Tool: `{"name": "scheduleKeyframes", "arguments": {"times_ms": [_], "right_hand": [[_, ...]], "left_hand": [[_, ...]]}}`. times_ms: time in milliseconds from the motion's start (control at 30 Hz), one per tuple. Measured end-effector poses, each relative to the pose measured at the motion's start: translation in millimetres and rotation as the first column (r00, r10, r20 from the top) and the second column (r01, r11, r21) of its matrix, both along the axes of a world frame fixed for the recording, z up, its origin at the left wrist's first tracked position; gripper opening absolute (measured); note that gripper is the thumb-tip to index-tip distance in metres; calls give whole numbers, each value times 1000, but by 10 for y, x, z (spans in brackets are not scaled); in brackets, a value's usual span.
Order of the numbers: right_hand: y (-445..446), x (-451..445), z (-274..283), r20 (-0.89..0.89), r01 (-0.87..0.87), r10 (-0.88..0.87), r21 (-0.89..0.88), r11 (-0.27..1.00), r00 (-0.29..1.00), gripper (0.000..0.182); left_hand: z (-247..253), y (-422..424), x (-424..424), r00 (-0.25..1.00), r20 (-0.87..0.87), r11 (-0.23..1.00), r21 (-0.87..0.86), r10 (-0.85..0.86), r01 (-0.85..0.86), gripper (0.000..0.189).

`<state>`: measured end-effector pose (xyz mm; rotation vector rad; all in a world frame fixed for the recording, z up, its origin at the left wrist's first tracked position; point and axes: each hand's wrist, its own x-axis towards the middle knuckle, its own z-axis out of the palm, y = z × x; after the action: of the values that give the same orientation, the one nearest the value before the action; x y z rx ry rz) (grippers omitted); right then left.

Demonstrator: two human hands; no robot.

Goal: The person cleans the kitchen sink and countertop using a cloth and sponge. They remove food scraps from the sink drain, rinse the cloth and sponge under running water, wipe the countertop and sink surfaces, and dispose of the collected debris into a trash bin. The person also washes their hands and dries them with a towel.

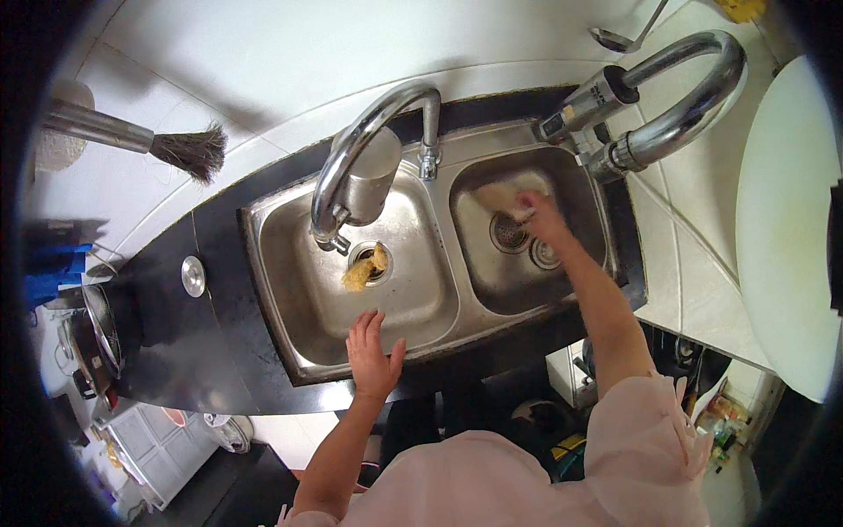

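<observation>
My left hand (373, 359) is over the front rim of the left sink basin (296, 316). Its palm faces down, nothing is in it, and the thumb stands apart from the fingers. At the left basin's drain lies a crumpled yellow cloth or scrubbing pad (364, 268). My right hand (545, 217) reaches into the right sink basin (507, 290), blurred by motion. It is close to the drain (509, 232); whether its fingers hold something cannot be made out. A round metal strainer or plug (546, 253) sits beside that drain, below my right wrist.
A chrome faucet (369, 125) arches over the left basin beside a steel cylinder (374, 174). Another thick curved faucet (714, 118) rises at the right. On the dark counter (217, 342) rests a small metal lid (193, 276). A bristle brush (188, 151) juts in from the left.
</observation>
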<state>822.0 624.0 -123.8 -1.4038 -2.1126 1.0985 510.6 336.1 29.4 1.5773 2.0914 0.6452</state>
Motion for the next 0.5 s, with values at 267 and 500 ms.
{"name": "scheduleKeyframes", "arguments": {"times_ms": [267,500], "right_hand": [[-304,-527,-71,620,-356,123,268,895,775,45],[-864,-459,170,674,-608,544,-175,774,499,36]], "left_hand": [[1,-19,-16,1000,-18,1000,-11,-14,14,54],[-3,-35,-26,999,-34,1000,-7,-1,1,53]]}}
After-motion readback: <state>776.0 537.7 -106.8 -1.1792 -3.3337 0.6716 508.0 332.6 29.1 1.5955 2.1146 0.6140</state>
